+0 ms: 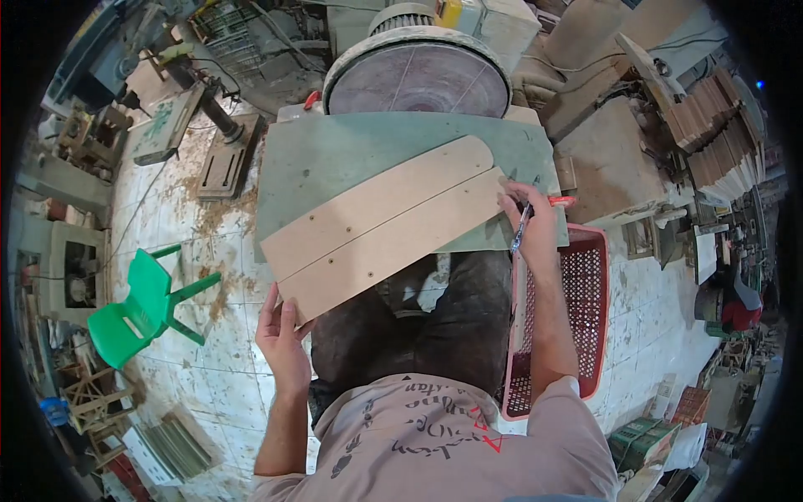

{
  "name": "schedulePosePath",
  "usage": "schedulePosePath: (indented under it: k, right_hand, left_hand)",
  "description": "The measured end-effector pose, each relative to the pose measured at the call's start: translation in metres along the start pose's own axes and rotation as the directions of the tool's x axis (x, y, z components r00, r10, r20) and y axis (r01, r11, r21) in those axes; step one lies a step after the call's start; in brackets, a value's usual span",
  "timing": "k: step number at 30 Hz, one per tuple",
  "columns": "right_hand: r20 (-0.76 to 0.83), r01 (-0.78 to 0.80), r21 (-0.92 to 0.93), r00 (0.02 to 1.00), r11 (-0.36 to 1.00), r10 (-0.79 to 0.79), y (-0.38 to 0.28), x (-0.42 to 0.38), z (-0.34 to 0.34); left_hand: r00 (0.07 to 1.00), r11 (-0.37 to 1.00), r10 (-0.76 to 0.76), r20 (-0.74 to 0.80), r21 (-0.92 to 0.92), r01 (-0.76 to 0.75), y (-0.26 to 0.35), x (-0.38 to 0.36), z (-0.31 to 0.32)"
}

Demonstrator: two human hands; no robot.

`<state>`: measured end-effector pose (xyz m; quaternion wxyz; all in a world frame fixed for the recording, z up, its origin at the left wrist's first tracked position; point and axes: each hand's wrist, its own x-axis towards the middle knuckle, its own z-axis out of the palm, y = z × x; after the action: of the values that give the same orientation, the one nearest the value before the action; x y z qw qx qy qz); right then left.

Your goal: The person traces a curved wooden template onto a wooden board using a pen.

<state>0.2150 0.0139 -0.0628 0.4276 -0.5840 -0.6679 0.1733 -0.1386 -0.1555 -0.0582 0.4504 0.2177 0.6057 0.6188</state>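
1. At the far left, a green chair (138, 314) stands on the tiled floor (234, 309), with a metal stand (227, 163) behind it. A strip of floor marked with brown debris runs between chair and table.

2. Left hand (283, 335): thumb on the top face, fingers at the left end of the near board (401, 243), closed narrowly on it. This end overhangs the table's near edge, above the lap.

3. In the middle, the near board and the far board (368, 197) lie aslant, side by side, on the green table (293, 167). A thin line separates them; whether they touch cannot be told. The far board has a rounded right end. A large round disc (418, 79) stands at the table's far edge and limits room there; a band of green tabletop shows before it.

4. Right hand (533, 222): fingertips touch the right end of the near board; a pen (521, 230) is held among the fingers, how firmly cannot be told.

5. To the right, a red crate (595, 309) sits close beside the person's leg, beneath the right forearm, with tiled floor past its outer edge. Stacked wood pieces (703, 125) stand farther off.
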Motion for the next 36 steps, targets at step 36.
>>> schedulePosePath:
  k: [36]
  right_hand:
    - [0.084,-0.153,-0.078,0.984,0.985,0.159,-0.001,0.006,-0.004]
  left_hand:
    - [0.999,0.99,-0.052,0.008,-0.131,0.052,0.003,0.0,0.007]
